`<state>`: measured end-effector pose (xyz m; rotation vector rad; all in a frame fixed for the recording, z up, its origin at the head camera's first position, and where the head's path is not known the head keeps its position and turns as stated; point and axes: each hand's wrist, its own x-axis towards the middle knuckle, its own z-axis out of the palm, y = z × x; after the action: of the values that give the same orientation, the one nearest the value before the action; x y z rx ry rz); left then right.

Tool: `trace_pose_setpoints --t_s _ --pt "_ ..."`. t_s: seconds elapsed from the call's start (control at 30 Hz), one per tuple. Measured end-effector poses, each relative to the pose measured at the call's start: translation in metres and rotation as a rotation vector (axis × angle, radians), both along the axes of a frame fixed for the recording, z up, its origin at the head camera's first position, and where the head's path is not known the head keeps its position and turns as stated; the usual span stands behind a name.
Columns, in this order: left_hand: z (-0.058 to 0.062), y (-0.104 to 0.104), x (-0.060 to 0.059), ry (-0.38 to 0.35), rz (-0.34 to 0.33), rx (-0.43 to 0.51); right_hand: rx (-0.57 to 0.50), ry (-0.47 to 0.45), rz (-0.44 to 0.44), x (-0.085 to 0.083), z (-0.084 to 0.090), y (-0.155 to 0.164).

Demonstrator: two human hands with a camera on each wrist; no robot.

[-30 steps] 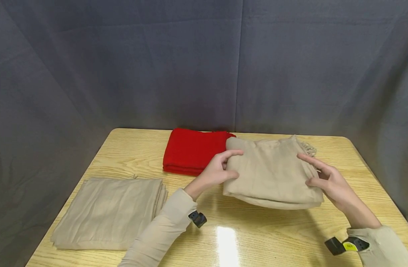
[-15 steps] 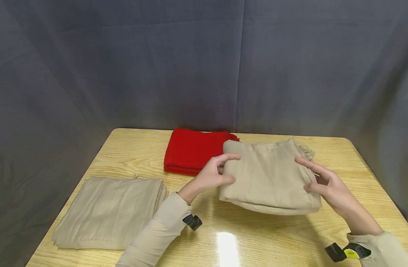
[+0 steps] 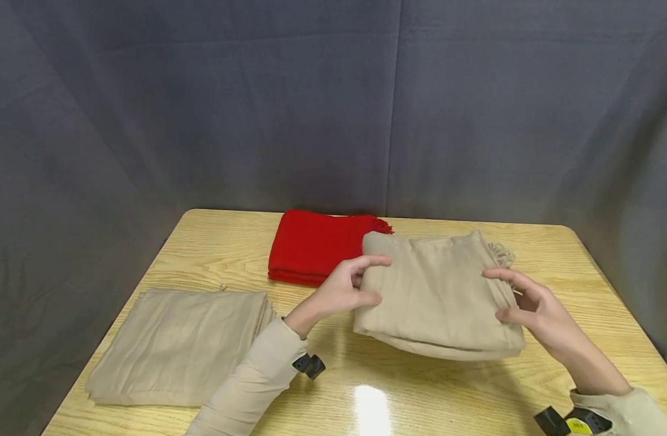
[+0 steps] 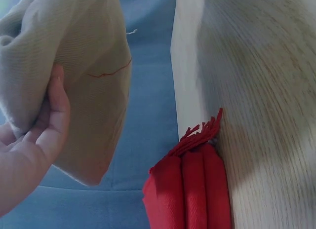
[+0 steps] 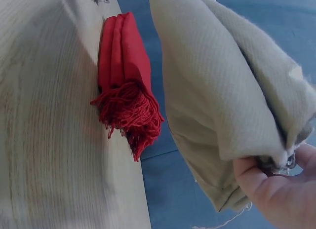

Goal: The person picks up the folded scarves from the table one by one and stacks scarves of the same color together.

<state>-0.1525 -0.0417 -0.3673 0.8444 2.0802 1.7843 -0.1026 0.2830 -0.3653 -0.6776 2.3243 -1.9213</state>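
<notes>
Left hand (image 3: 344,293) pinched the left edge of the folded beige scarf (image 3: 437,297), right hand (image 3: 535,309) gripped its fringed right edge; scarf was held centre-right of frame, seemingly just off the wooden table (image 3: 377,387). Folded red scarf (image 3: 311,245) lay behind it, another folded beige cloth (image 3: 180,345) at lower left.

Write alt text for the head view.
Two hands, left hand and right hand, hold a folded beige scarf by its sides above a wooden table. A folded red scarf lies behind it, another folded beige cloth at left.
</notes>
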Motion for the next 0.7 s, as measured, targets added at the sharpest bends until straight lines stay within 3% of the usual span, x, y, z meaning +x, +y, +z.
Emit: trace_pose_setpoints --t_s 0.3,0.7 --pt "-0.005 -0.004 0.005 0.025 -0.014 -0.002 -0.053 0.030 0.047 0.005 -0.005 -0.003" --pt "-0.006 -0.010 0.013 0.037 -0.030 -0.021 0.017 0.029 0.068 0.014 -0.006 -0.005"
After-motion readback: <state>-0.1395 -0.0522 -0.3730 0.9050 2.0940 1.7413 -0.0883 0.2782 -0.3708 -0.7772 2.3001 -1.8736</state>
